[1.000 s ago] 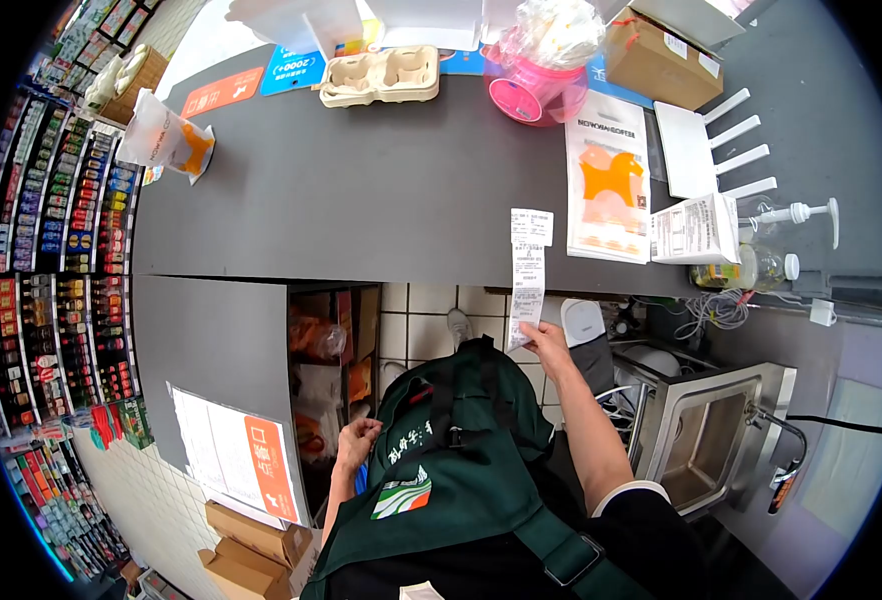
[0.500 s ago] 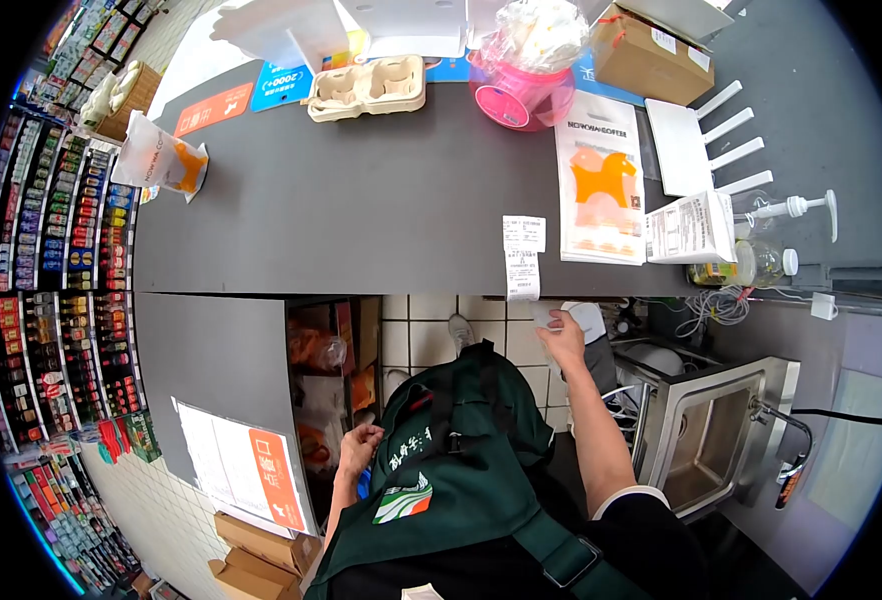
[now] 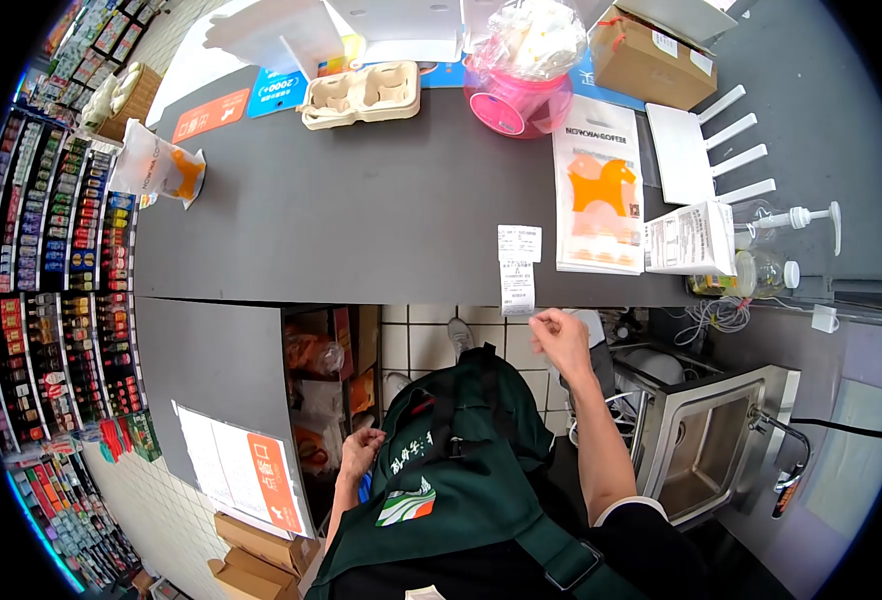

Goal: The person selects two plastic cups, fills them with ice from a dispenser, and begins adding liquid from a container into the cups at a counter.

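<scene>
My right hand (image 3: 564, 342) is just off the counter's front edge, with its fingers curled together and nothing visible in them. Close to its fingertips, a printed receipt (image 3: 517, 285) lies on the dark counter (image 3: 341, 220), its lower end reaching past the edge. The hand does not appear to touch it. My left hand (image 3: 362, 447) hangs low beside the green apron (image 3: 461, 440), near the open shelf under the counter. Its fingers are curled, and I see nothing in them.
Flat printed bags (image 3: 601, 190), a white router (image 3: 679, 150) and a pump bottle (image 3: 791, 216) stand to the right. A cup carrier (image 3: 366, 95), pink tub (image 3: 521, 100) and bagged drink (image 3: 161, 170) sit farther back. A steel sink (image 3: 706, 440) is at lower right.
A whitish translucent piece seen at my right fingertips before is no longer visible there. That hand has turned and its fingers have curled in. The left hand has barely moved.
</scene>
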Demonstrator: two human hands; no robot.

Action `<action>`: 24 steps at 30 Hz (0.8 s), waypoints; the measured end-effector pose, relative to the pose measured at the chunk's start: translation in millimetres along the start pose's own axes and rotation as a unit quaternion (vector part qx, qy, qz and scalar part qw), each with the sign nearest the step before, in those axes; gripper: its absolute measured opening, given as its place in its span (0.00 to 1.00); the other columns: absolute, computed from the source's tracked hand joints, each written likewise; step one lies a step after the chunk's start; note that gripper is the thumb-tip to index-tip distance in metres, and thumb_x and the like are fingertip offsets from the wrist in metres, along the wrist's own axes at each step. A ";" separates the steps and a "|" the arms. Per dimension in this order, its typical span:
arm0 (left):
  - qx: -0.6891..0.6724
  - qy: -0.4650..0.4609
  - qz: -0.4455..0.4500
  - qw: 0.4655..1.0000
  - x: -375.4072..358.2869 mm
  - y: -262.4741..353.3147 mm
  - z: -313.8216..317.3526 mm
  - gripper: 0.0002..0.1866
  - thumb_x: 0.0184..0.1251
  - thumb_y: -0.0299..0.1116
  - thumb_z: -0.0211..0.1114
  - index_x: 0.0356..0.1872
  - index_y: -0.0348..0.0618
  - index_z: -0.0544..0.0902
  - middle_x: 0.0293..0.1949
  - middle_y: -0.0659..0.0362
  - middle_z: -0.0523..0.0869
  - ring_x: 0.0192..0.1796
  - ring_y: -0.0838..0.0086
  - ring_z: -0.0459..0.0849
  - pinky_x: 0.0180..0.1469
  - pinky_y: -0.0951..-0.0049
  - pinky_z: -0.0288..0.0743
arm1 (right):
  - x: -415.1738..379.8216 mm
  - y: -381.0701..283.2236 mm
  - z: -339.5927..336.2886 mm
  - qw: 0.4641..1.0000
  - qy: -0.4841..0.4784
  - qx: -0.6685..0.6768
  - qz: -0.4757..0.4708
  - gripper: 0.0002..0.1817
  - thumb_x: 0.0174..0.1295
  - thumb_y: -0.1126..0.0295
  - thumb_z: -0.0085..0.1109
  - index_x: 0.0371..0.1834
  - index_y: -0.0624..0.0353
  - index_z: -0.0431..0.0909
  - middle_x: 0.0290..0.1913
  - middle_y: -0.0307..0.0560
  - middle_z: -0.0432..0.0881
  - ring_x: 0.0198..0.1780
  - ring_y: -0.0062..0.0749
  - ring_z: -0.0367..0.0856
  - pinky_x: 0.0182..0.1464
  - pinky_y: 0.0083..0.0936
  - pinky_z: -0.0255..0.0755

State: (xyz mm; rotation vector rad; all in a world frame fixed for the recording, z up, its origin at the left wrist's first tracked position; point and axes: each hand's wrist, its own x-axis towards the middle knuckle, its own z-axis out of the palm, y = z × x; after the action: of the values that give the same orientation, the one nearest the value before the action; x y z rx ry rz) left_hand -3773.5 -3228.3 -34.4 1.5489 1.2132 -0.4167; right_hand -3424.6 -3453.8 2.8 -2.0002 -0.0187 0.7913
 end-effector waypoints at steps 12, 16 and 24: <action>-0.008 0.006 0.003 1.000 8.8 -17.5 7.2 0.08 0.60 0.28 0.64 0.38 0.37 0.84 0.28 0.62 0.84 0.29 0.81 0.78 0.33 0.79 0.72 | 14.4 9.7 -12.8 0.999 -0.016 0.020 0.042 0.09 0.59 0.71 0.60 0.31 0.69 0.79 0.23 0.45 0.82 0.22 0.24 0.82 0.25 0.19 0.75; 0.003 0.003 0.004 1.000 10.2 -14.5 7.3 0.08 0.60 0.28 0.64 0.38 0.37 0.84 0.27 0.61 0.84 0.29 0.80 0.79 0.34 0.78 0.73 | 35.5 88.7 13.9 0.999 -0.014 0.024 0.043 0.14 0.56 0.69 0.65 0.37 0.70 0.80 0.35 0.51 0.83 0.36 0.27 0.83 0.37 0.22 0.75; 0.039 -0.008 0.024 0.999 5.4 8.3 2.2 0.08 0.60 0.29 0.64 0.38 0.38 0.84 0.25 0.62 0.83 0.27 0.81 0.77 0.32 0.78 0.72 | 35.4 93.7 25.6 0.997 -0.043 0.020 -0.063 0.19 0.50 0.66 0.68 0.42 0.67 0.82 0.46 0.52 0.83 0.48 0.37 0.81 0.56 0.29 0.68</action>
State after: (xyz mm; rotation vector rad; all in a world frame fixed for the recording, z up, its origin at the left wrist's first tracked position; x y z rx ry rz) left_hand -3763.5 -3226.9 -35.1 1.6342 1.1569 -0.4484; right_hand -3438.0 -3474.1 -97.7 -1.9058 -0.1770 0.7900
